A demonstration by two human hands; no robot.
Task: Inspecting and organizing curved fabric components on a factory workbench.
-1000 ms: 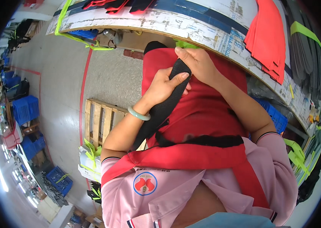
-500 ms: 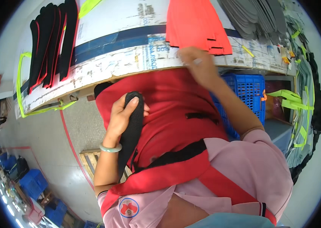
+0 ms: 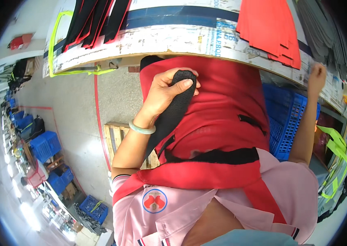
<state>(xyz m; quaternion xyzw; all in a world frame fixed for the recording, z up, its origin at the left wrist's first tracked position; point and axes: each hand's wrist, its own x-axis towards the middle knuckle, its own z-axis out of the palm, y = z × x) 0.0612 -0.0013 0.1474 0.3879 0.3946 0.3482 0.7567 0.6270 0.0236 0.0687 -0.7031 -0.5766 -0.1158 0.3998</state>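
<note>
My left hand (image 3: 169, 91) grips a long black fabric strip (image 3: 172, 110) by its rounded end, thumb on top. The strip hangs down along my forearm over the red apron (image 3: 222, 110). Out at the table's front edge on the right, my right hand (image 3: 316, 78) has its fingers drawn together; what they hold, if anything, is hidden. Just beyond it lies a fanned stack of grey pieces (image 3: 320, 30). To its left is a stack of coral-red strips (image 3: 266, 30), overlapping toward the table edge. Several black strips with red edges (image 3: 87, 25) lie at the table's left.
A worn white table (image 3: 161, 41) with a dark blue band spans the front. Beneath its right side stands a blue crate (image 3: 282, 119). Bright yellow-green straps (image 3: 337, 143) hang at right. A wooden pallet (image 3: 116, 133) sits on the floor; more blue crates (image 3: 45, 145) stand left.
The view has shifted, so the table sits farther right and higher. My right hand has moved from the coral strips rightward to the table edge by the grey stack. My left hand keeps its strip.
</note>
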